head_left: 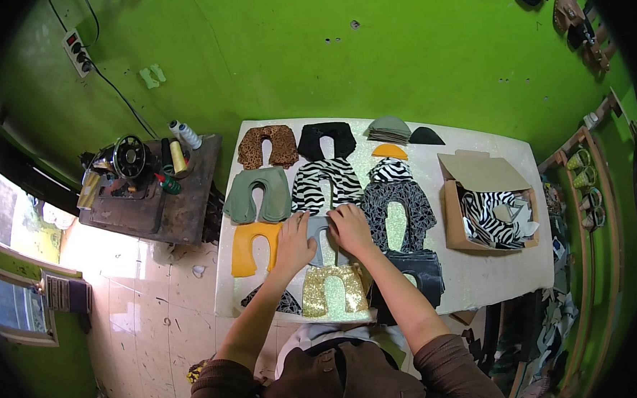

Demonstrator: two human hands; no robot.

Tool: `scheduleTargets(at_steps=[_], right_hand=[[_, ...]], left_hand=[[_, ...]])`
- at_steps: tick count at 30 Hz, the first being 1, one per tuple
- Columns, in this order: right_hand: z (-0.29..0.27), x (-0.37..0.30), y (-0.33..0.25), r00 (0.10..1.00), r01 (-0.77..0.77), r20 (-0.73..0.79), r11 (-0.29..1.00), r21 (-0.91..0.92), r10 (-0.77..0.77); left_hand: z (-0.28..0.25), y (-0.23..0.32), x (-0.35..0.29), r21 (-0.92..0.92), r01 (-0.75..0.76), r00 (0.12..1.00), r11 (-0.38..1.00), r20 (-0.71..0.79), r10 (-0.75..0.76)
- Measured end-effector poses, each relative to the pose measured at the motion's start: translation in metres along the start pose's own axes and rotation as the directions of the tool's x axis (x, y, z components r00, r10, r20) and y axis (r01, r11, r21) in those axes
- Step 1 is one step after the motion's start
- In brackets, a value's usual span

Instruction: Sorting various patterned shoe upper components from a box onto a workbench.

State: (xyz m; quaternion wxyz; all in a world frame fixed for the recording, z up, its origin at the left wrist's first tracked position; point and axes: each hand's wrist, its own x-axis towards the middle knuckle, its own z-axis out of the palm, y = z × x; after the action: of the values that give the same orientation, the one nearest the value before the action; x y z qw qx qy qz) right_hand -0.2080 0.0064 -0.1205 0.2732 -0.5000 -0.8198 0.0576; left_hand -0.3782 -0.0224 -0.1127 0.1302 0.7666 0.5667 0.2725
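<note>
Both hands rest on a grey U-shaped cut piece (311, 229) near the middle of the table. My left hand (296, 242) lies along its left side, between it and a mustard-yellow U piece (244, 250), fingers stretched out. On the other side, my right hand (351, 230) reaches its top right corner with fingers extended. Their fingertips come to the lower edge of a zebra-striped U piece (306, 187). Closer to me is a gold sequined U piece (315, 293). Right of my hands lies a black-and-grey patterned stack (421, 215).
Around these lie leopard-print (249, 148), black (338, 134) and green (239, 196) U pieces, plus green half-round pieces (388, 129). An open cardboard box (454, 217) of zebra scraps stands right. A sewing machine (119, 170) is at left; a wooden rack (606, 292) at right.
</note>
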Motion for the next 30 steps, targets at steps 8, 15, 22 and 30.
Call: scheduleTargets(at_steps=[8,15,22,30], right_hand=[[0.003,-0.002,-0.004,0.997,0.064,0.059,0.993,-0.101,-0.058],[-0.002,-0.003,0.000,0.998,0.070,0.010,0.990,-0.120,-0.069],[-0.004,-0.009,-0.002,0.999,0.035,-0.006,0.994,-0.102,-0.036],[0.018,-0.036,-0.010,0.984,-0.080,0.151,0.990,-0.112,0.096]], left_hand=[[0.014,-0.006,0.010,0.090,-0.168,0.981,0.982,0.109,0.158],[0.023,-0.007,0.018,0.213,-0.181,0.979,0.960,0.131,0.155],[0.025,-0.002,0.020,0.274,-0.162,0.986,0.948,0.088,0.143],[0.040,-0.011,-0.005,0.257,-0.129,0.984,0.958,0.156,0.091]])
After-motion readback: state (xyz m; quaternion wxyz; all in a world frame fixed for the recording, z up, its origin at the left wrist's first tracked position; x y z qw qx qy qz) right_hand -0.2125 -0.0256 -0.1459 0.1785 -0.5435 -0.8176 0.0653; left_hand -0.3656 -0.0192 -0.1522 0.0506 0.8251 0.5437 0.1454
